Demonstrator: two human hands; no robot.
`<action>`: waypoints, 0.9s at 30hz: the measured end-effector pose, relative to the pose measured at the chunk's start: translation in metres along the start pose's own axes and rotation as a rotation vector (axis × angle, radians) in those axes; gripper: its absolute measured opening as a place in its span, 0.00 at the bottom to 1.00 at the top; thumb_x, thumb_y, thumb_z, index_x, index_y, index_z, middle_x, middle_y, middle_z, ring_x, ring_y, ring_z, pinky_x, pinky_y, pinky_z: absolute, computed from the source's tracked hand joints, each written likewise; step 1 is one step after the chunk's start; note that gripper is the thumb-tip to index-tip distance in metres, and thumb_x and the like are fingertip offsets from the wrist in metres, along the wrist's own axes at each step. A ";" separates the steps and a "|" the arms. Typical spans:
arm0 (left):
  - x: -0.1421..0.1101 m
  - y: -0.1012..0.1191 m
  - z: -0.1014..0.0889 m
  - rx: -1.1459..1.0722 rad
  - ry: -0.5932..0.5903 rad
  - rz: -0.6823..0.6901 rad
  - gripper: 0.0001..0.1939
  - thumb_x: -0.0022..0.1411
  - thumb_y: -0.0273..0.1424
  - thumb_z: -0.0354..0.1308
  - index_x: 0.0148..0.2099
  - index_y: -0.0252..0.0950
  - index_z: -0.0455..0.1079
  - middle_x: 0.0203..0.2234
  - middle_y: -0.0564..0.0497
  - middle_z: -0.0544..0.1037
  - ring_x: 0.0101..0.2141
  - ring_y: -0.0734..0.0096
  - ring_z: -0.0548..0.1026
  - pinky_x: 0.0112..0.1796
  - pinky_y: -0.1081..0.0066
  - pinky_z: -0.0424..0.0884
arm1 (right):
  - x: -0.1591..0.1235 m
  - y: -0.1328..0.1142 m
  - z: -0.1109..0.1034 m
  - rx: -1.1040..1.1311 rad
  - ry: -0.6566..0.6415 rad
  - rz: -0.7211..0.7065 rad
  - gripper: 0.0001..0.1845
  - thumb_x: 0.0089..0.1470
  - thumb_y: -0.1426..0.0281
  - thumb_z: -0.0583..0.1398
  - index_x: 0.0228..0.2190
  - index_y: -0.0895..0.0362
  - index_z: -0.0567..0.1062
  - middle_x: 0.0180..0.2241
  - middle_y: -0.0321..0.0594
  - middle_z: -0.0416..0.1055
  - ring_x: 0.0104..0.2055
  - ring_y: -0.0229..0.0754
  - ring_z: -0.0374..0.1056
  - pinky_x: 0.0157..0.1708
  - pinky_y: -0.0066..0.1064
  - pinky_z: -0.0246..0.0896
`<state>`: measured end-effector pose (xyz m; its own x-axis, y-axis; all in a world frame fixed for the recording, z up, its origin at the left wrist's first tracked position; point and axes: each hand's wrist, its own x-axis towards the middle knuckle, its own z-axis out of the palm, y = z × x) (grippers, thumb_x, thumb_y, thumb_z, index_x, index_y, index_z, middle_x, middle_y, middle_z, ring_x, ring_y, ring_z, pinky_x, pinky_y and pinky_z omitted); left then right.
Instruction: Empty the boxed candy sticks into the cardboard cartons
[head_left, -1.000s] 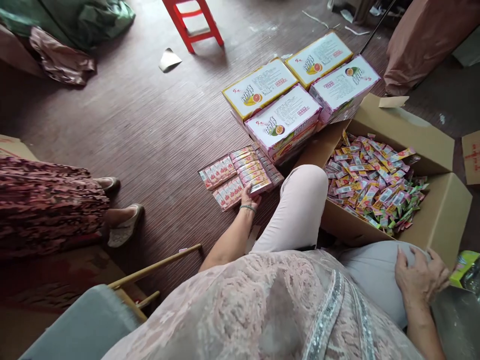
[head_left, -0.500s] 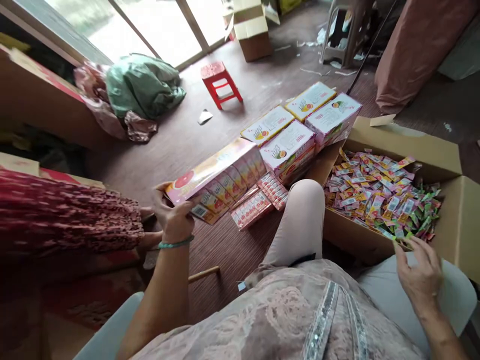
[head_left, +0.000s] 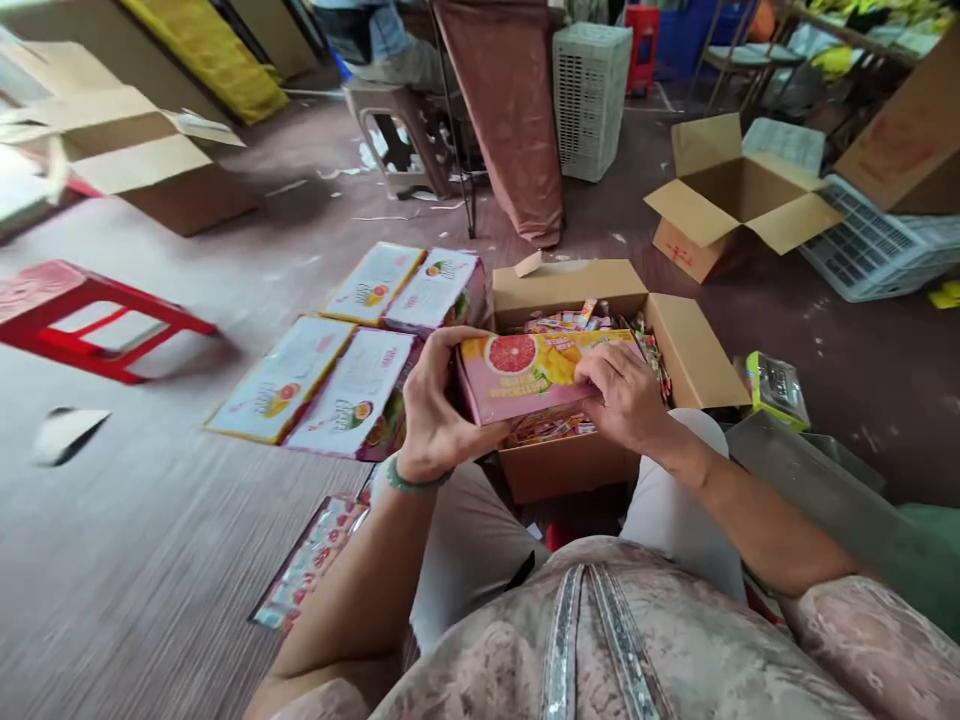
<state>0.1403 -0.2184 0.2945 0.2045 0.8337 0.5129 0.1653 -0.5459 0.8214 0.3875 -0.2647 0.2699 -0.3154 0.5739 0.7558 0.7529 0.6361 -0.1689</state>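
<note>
A pink and yellow printed box [head_left: 525,385] with a grapefruit picture is held between my two hands. My left hand [head_left: 435,405], with a green bracelet at the wrist, wraps round its left end. My right hand [head_left: 626,395] has its fingers bent against the right part of the box's face. Behind and below the box stands an open cardboard carton [head_left: 570,475] between my knees, filled with small colourful packets [head_left: 577,318]. The printed box hides part of them.
Several white-topped printed boxes [head_left: 352,395] sit on the floor to the left, near shiny wrapped packs [head_left: 311,560]. A red stool [head_left: 97,310] is at far left. An open carton [head_left: 720,215] and a crate [head_left: 862,235] lie ahead right. A person sits at the back.
The view has swung right. My left hand has brought the printed box from the left to above the carton, and my right hand has moved from the carton's edge onto the box.
</note>
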 end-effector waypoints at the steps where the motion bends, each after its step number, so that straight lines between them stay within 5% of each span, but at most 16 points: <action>1: 0.007 -0.006 0.011 -0.031 -0.008 -0.034 0.36 0.34 0.38 0.77 0.50 0.42 0.76 0.42 0.50 0.79 0.41 0.55 0.77 0.45 0.58 0.75 | -0.004 0.007 0.000 0.000 0.009 0.029 0.08 0.73 0.70 0.59 0.37 0.53 0.73 0.34 0.41 0.73 0.39 0.47 0.70 0.46 0.40 0.69; 3: 0.017 -0.022 0.029 -0.108 0.023 -0.120 0.35 0.34 0.39 0.78 0.48 0.41 0.76 0.41 0.49 0.78 0.43 0.54 0.77 0.47 0.59 0.75 | -0.013 0.019 0.001 0.008 0.039 0.126 0.09 0.72 0.68 0.61 0.36 0.52 0.72 0.35 0.40 0.73 0.40 0.47 0.70 0.47 0.40 0.69; 5: 0.024 -0.043 0.043 -0.233 0.126 -0.269 0.33 0.36 0.39 0.77 0.46 0.40 0.75 0.41 0.50 0.78 0.43 0.55 0.77 0.47 0.59 0.76 | -0.023 0.029 0.005 0.005 0.134 0.309 0.10 0.70 0.60 0.65 0.43 0.53 0.74 0.47 0.47 0.76 0.54 0.52 0.71 0.59 0.47 0.67; 8: 0.027 -0.073 0.057 -0.489 0.318 -0.528 0.29 0.38 0.38 0.75 0.44 0.40 0.72 0.39 0.51 0.77 0.40 0.58 0.76 0.43 0.61 0.76 | -0.038 0.041 0.022 0.136 0.381 0.755 0.32 0.60 0.47 0.72 0.54 0.53 0.72 0.61 0.52 0.70 0.69 0.58 0.61 0.70 0.55 0.59; 11: 0.024 -0.092 0.068 -0.632 0.416 -0.634 0.30 0.36 0.35 0.75 0.43 0.40 0.69 0.37 0.52 0.76 0.39 0.60 0.76 0.41 0.63 0.75 | -0.047 0.047 0.052 0.674 0.447 1.261 0.34 0.49 0.44 0.76 0.46 0.52 0.74 0.51 0.45 0.78 0.60 0.54 0.72 0.59 0.47 0.73; 14: 0.019 -0.099 0.079 -0.644 0.388 -0.613 0.33 0.34 0.33 0.77 0.44 0.42 0.67 0.39 0.52 0.75 0.42 0.60 0.77 0.44 0.63 0.75 | -0.046 0.052 0.080 1.162 0.463 1.518 0.33 0.39 0.51 0.81 0.40 0.52 0.76 0.43 0.39 0.82 0.52 0.52 0.78 0.51 0.44 0.78; 22: 0.006 -0.103 0.101 -0.580 0.205 -0.583 0.36 0.39 0.38 0.80 0.48 0.43 0.65 0.43 0.50 0.75 0.48 0.54 0.76 0.47 0.62 0.75 | -0.026 0.082 0.083 1.356 0.569 1.475 0.34 0.40 0.56 0.81 0.47 0.53 0.80 0.46 0.40 0.85 0.59 0.55 0.77 0.60 0.48 0.76; 27: 0.020 -0.102 0.089 -0.630 0.032 -0.648 0.38 0.38 0.40 0.82 0.50 0.42 0.68 0.43 0.50 0.78 0.47 0.54 0.78 0.46 0.62 0.75 | -0.020 0.093 0.068 1.338 0.540 1.412 0.34 0.39 0.58 0.81 0.47 0.53 0.80 0.44 0.39 0.85 0.59 0.57 0.77 0.61 0.51 0.76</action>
<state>0.2135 -0.1537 0.1985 0.2267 0.9690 -0.0986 -0.3226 0.1702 0.9311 0.4244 -0.1821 0.1961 0.3593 0.8937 -0.2689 -0.6302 0.0198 -0.7762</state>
